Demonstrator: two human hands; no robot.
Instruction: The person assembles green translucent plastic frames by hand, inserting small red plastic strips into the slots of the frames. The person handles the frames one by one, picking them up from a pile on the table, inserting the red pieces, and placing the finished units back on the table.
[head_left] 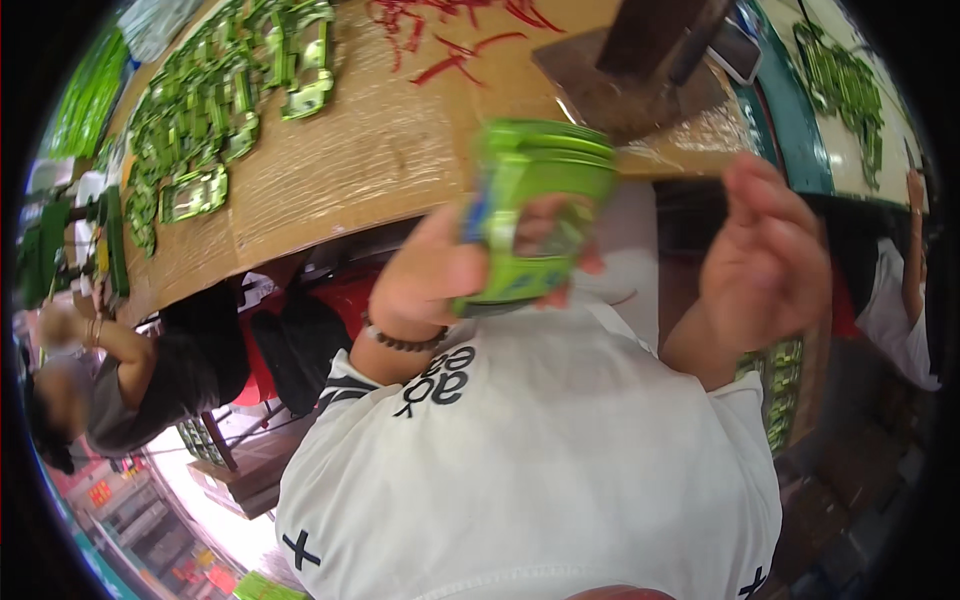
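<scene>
In front of my chest, my left hand (430, 270) grips a stack of shiny green plastic frames (545, 165). They are rounded and oblong with an opening in the middle; part of my fingers shows through it. Blue patches mark the stack's side, and motion blurs it. Off to the right, apart from the stack, my right hand (765, 255) is raised, blurred by motion. Its fingers are loosely extended and nothing shows in them. A dark beaded bracelet (405, 338) circles my left wrist.
Many green frames (210, 110) cover the left of the wrapped tabletop (350, 150). Red strips (460, 55) lie at the back. A dark metal stand (640, 90) and a phone (735, 52) are at the far right. Another person (170, 370) sits at left; a co-worker's arm (914, 240) shows right.
</scene>
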